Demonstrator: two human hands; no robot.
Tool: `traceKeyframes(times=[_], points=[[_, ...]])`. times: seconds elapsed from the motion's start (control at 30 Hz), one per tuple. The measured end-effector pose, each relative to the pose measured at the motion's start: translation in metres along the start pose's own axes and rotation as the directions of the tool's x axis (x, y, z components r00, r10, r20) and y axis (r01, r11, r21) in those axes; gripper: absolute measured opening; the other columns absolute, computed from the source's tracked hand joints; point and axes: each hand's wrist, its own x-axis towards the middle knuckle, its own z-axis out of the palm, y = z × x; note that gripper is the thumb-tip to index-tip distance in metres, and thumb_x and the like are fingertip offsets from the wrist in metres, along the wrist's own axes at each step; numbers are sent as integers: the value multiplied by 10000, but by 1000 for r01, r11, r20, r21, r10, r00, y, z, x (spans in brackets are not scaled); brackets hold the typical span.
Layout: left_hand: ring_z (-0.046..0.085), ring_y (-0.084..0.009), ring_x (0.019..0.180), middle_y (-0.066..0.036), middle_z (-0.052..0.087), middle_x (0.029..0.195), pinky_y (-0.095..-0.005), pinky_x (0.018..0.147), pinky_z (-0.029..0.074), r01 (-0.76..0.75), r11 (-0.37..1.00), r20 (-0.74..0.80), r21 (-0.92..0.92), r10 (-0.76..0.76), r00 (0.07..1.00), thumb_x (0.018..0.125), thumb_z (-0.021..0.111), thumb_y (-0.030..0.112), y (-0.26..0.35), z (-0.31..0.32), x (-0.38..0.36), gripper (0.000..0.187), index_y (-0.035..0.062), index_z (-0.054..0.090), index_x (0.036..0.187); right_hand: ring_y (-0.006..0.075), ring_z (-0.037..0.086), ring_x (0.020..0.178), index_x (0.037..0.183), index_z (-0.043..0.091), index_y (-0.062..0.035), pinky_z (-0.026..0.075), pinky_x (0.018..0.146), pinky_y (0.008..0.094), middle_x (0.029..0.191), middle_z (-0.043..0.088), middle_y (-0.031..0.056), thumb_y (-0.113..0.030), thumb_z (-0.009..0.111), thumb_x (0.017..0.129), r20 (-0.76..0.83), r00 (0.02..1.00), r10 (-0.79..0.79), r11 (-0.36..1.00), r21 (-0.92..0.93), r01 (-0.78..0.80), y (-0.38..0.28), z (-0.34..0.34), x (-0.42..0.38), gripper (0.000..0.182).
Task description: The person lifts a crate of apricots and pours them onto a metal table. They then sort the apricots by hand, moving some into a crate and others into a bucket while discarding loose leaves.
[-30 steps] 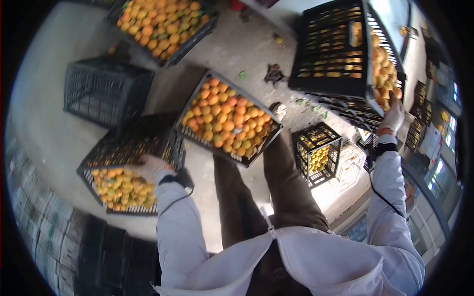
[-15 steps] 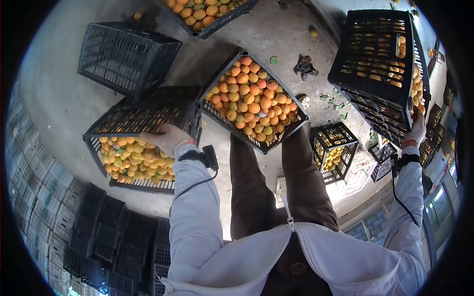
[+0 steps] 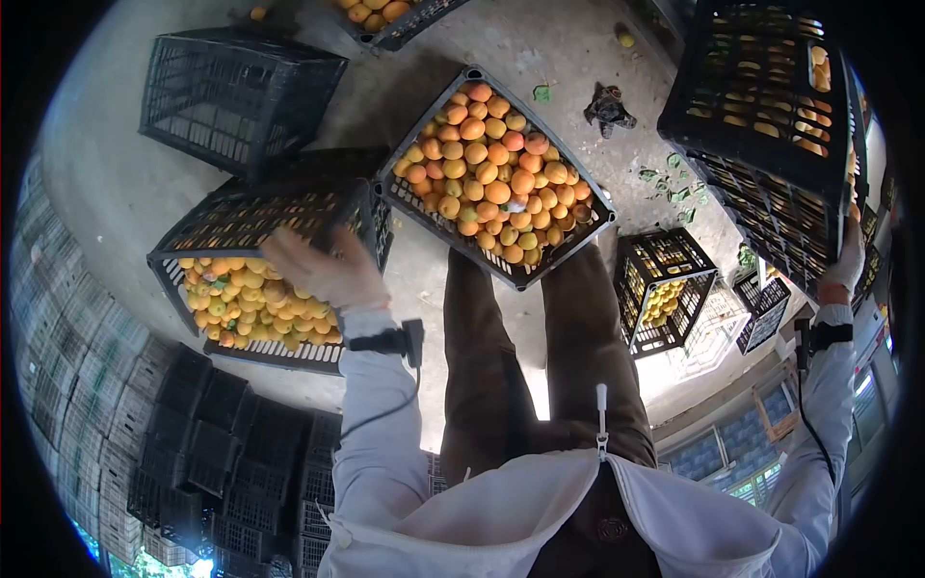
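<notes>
My left hand (image 3: 323, 270), slightly blurred, has its fingers spread above the near side of the left black crate (image 3: 252, 214), whose orange-yellow fruit (image 3: 252, 301) shows below the hand. Nothing shows in its grasp. At the far right, my right hand (image 3: 846, 260) is against the lower edge of a tilted black crate (image 3: 761, 106) holding fruit; its fingers are partly hidden behind the crate. Between the hands, a black crate full of orange fruit (image 3: 496, 178) stands in front of my legs.
An empty black crate (image 3: 241, 96) is at the upper left, and another fruit crate (image 3: 409, 27) at the top. A smaller fruit crate (image 3: 665, 289) stands right of my legs. Leaves (image 3: 674, 183) and a dark scrap (image 3: 609, 109) lie on the floor. Stacked crates (image 3: 241, 462) fill the lower left.
My left hand has come off the left crate's edge, its fingers now spread. My right hand and the right crate appear farther right, as the view has shifted slightly.
</notes>
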Motion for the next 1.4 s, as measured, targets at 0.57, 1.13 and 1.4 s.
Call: traceKeyframes(times=[0.57, 1.13, 1.4], points=[[669, -235, 1005, -43, 566, 1236, -393, 759, 575, -390, 911, 928, -136, 255, 272, 855, 691, 304, 164, 202, -188, 486, 206, 499, 1290, 161, 642, 1062, 1341, 584, -30, 497, 929, 270, 1225, 654, 58, -299, 454, 1054, 63, 995, 76, 997, -36, -73, 9, -43, -3, 415], [401, -142, 523, -41, 551, 759, -245, 446, 315, 822, -447, 881, 351, 456, -128, 1009, 373, 581, 115, 81, -141, 509, 129, 602, 1056, 165, 635, 1079, 1345, 580, -32, 492, 943, 280, 1238, 649, 58, -292, 458, 1052, 68, 992, 104, 995, -11, -103, 21, -52, -2, 410], [570, -187, 920, -55, 600, 959, -287, 762, 490, 851, -483, 927, 209, 375, -15, 981, 518, 456, 77, 68, -146, 361, 126, 613, 1096, 167, 632, 1087, 1346, 578, -33, 489, 949, 285, 1244, 646, 59, -289, 460, 1051, 68, 990, 121, 993, -8, -121, 15, -42, -5, 408]])
